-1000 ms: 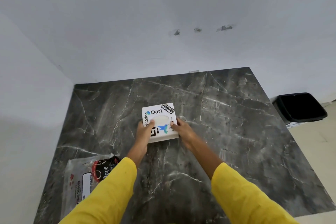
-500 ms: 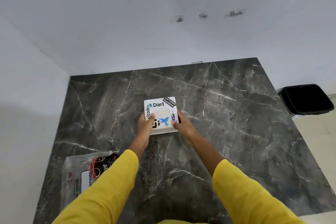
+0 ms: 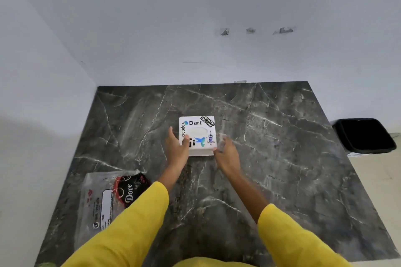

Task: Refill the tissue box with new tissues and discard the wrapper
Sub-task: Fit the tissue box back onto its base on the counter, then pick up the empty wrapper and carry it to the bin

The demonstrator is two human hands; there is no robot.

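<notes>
The white square tissue box [image 3: 197, 134], covered in stickers and with an oval slot on top, sits flat near the middle of the dark marble table [image 3: 282, 158]. My left hand [image 3: 176, 147] is at its left front corner, thumb resting on the top and fingers spread away from the side. At the right front corner, blurred by motion, my right hand [image 3: 225, 151] has loose fingers just off the box's edge. A clear plastic tissue wrapper [image 3: 104, 201] with a dark "Dove" label lies flat at the table's near left, partly behind my yellow left sleeve.
A black open bin [image 3: 366, 136] stands on the floor past the table's right edge. White walls close off the table at the back and on the left. The table's right edge drops to a tiled floor.
Both hands gripped the box sides before; now the fingers have loosened and spread, and the right hand is pulling off the box. The box has stayed in place.
</notes>
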